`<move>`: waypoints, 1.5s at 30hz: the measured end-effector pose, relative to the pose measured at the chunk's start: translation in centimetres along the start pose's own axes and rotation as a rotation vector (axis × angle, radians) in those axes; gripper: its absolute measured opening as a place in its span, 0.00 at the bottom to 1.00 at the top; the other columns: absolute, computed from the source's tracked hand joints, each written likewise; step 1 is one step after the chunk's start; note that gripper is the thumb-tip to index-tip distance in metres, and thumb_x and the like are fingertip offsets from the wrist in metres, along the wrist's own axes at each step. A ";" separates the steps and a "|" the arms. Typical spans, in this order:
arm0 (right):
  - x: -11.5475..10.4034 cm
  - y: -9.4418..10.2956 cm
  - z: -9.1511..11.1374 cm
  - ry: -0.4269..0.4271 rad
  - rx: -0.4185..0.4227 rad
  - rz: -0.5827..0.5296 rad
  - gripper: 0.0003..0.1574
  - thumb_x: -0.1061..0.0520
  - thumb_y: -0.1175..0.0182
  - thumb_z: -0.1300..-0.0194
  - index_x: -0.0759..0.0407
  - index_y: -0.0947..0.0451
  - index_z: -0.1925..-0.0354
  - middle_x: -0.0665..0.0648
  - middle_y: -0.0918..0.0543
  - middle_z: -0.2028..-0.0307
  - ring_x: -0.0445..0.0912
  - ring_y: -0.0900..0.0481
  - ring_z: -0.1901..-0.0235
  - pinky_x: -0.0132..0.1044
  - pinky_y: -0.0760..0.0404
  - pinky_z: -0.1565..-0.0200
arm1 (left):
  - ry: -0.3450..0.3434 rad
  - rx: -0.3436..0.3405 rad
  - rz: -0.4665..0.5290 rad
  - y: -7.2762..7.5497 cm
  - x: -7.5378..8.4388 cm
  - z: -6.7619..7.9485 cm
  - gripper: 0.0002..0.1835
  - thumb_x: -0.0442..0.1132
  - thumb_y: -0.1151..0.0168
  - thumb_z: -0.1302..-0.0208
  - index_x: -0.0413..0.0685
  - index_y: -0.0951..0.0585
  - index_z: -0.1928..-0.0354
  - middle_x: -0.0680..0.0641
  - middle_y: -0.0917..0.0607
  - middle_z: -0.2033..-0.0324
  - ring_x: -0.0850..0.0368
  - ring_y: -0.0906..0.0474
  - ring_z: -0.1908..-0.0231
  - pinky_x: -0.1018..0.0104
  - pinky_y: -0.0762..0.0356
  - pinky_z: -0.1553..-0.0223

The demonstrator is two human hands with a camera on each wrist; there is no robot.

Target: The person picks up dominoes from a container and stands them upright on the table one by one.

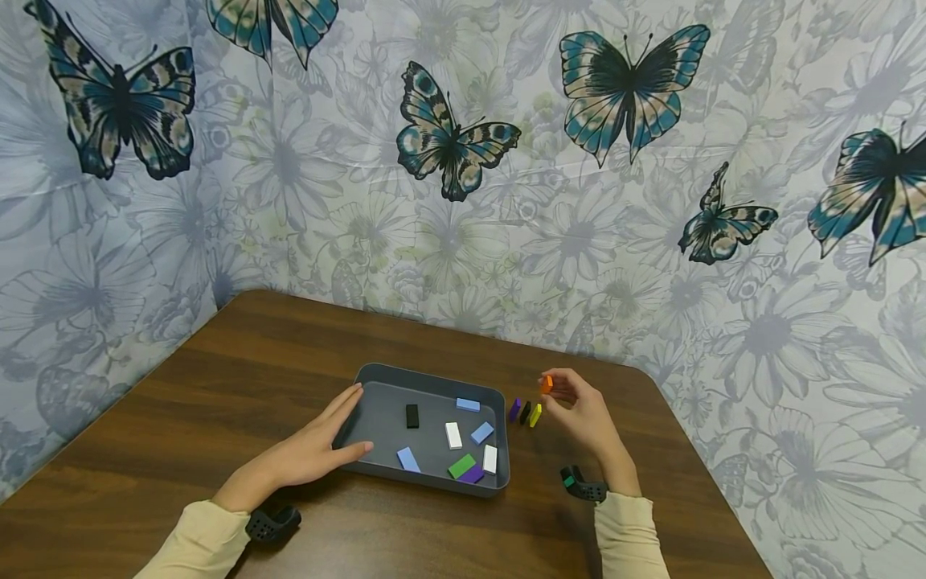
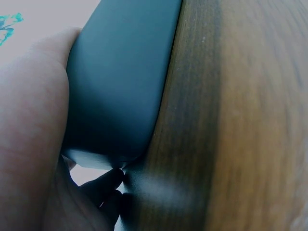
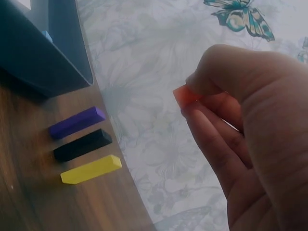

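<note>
1. The right hand pinches an orange block between thumb and fingertips, clear of the worktop.
2. Just to the left of that hand, and lower than its fingertips, three blocks stand upright in a row with gaps between them: yellow block nearest the hand, black block in the middle, purple block farthest off, near the tray wall.
3. The left hand grasps nothing; its straight fingers rest along the near side of a grey tray, with the thumb spread over the rim.
4. Inside the tray, to the right of the left hand, are a dark block level with its fingers and a light blue block just beyond its thumb.
5. Farther from the left hand lie two more light blue pieces, two white blocks, and a green block touching a violet block.
6. Behind each hand, a black strap sits at the wrist.
</note>
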State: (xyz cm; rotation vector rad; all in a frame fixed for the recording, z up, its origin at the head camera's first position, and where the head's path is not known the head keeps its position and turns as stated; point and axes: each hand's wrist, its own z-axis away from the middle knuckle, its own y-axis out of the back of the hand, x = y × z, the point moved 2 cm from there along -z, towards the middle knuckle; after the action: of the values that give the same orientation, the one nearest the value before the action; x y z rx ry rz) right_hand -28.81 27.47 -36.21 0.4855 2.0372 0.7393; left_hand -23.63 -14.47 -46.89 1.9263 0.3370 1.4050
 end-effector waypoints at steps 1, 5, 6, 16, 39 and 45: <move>0.2 0.0 0.0 -0.001 0.001 0.002 0.21 0.71 0.33 0.34 0.66 0.22 0.44 0.67 0.14 0.51 0.60 0.14 0.49 0.51 0.17 0.45 | 0.000 0.000 0.002 0.0 0.0 0.0 0.53 0.63 0.42 0.26 0.41 0.56 0.17 0.38 0.59 0.18 0.32 0.57 0.20 0.30 0.44 0.30; 2.4 -0.2 0.0 -0.015 0.025 -0.006 0.22 0.71 0.34 0.34 0.65 0.23 0.42 0.67 0.14 0.49 0.60 0.15 0.49 0.47 0.16 0.45 | -0.001 0.001 0.005 -0.1 0.0 0.0 0.53 0.64 0.42 0.27 0.41 0.56 0.17 0.39 0.59 0.18 0.33 0.57 0.20 0.30 0.44 0.29; 3.0 -0.3 0.0 -0.017 0.032 -0.009 0.22 0.71 0.34 0.34 0.65 0.23 0.42 0.67 0.14 0.49 0.60 0.15 0.48 0.45 0.16 0.45 | 0.002 -0.001 0.006 -0.1 0.0 -0.1 0.53 0.64 0.42 0.27 0.42 0.57 0.17 0.39 0.59 0.17 0.33 0.57 0.20 0.30 0.44 0.29; 6.3 -0.3 0.2 -0.086 0.029 -0.048 0.23 0.68 0.33 0.32 0.63 0.23 0.40 0.63 0.15 0.45 0.57 0.15 0.46 0.25 0.20 0.47 | 0.009 0.000 0.001 0.0 -0.1 -0.1 0.53 0.64 0.42 0.27 0.42 0.56 0.17 0.39 0.59 0.17 0.33 0.57 0.20 0.30 0.43 0.30; 9.5 -1.6 1.4 -0.183 -0.003 -0.062 0.23 0.69 0.33 0.34 0.66 0.22 0.41 0.67 0.14 0.47 0.59 0.16 0.47 0.28 0.17 0.51 | 0.006 -0.001 -0.002 0.0 -0.1 -0.1 0.54 0.65 0.42 0.27 0.42 0.56 0.17 0.39 0.59 0.17 0.33 0.56 0.20 0.31 0.44 0.29; 10.4 -2.3 1.6 -0.220 -0.025 -0.076 0.23 0.70 0.34 0.34 0.67 0.23 0.41 0.65 0.14 0.47 0.59 0.16 0.46 0.26 0.19 0.51 | 0.001 0.003 -0.006 -0.1 -0.2 -0.1 0.54 0.64 0.42 0.27 0.41 0.56 0.17 0.39 0.58 0.18 0.33 0.56 0.20 0.30 0.43 0.29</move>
State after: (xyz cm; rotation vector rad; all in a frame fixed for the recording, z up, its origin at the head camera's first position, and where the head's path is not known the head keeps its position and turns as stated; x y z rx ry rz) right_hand -33.07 32.32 -44.78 0.4521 1.8288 0.6357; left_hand -23.78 -14.52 -47.07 1.9255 0.3450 1.4017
